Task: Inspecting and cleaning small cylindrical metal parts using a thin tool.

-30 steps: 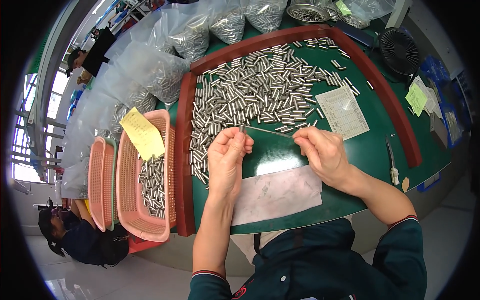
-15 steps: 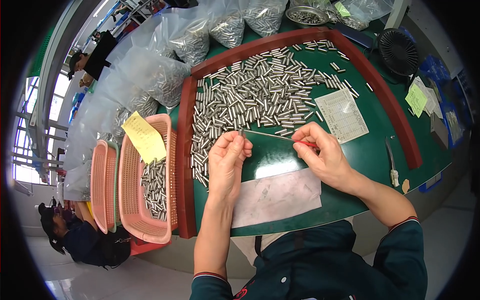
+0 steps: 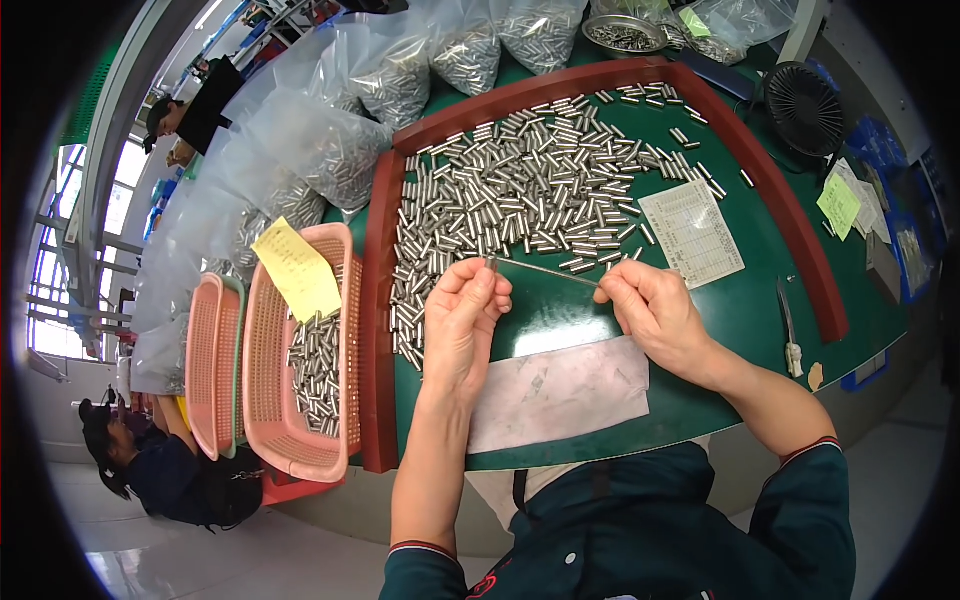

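My left hand (image 3: 460, 318) pinches a short metal cylinder (image 3: 491, 264) upright between thumb and fingers. Closed round the end of a thin metal rod tool (image 3: 548, 270), my right hand (image 3: 655, 318) hides the red handle seen earlier. The rod runs across to the cylinder and its tip meets or nearly meets it; whether it goes inside is too small to tell. Beyond both hands spreads a heap of similar metal cylinders (image 3: 515, 190) on the green tabletop. A pale, stained cloth (image 3: 560, 390) lies below the hands, and a printed card (image 3: 692, 232) rests past the right one.
A dark red wooden frame (image 3: 382, 300) borders the heap. Left of it stand pink baskets (image 3: 255, 400), one holding cylinders and a yellow note (image 3: 297, 270). Filled plastic bags (image 3: 390, 85) line the far side. A knife-like tool (image 3: 790, 330) and black fan (image 3: 803, 105) are right. Other people are at left.
My right hand has rolled over round the tool, and its red handle no longer shows. The left hand keeps its pinch on the cylinder. The whole view has shifted slightly.
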`<state>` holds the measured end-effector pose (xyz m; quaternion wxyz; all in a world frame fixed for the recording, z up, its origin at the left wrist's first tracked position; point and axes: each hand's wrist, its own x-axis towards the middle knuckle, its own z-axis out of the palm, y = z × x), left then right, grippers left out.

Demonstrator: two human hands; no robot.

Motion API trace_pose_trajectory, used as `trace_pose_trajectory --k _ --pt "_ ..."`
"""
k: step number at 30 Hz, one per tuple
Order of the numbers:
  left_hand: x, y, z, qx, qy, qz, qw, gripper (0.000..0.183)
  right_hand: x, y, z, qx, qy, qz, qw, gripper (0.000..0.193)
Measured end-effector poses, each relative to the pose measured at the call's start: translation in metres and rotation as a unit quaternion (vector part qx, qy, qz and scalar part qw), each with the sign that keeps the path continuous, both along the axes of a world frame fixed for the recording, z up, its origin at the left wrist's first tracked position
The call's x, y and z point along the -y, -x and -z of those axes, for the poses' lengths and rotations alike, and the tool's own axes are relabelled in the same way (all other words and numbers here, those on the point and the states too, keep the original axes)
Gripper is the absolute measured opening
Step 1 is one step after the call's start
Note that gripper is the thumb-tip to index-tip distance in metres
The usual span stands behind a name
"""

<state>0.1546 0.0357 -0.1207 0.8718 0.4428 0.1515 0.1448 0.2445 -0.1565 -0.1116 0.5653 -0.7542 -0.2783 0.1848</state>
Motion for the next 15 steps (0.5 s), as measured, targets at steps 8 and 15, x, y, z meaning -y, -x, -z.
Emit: trace_pose_trajectory --k 8,15 --pt "-0.0102 0.0009 0.0008 0.024 0.013 -0.071 0.997 0.011 -0.0005 0.0014 0.0043 0.142 -0.072 0.059 0.985 0.006" --pt "-0.0078 0.0001 0.0024 0.004 0.017 -0.03 0.999 0.016 0.0027 -0.0001 -0.0035 0.307 -0.081 0.065 0.946 0.003"
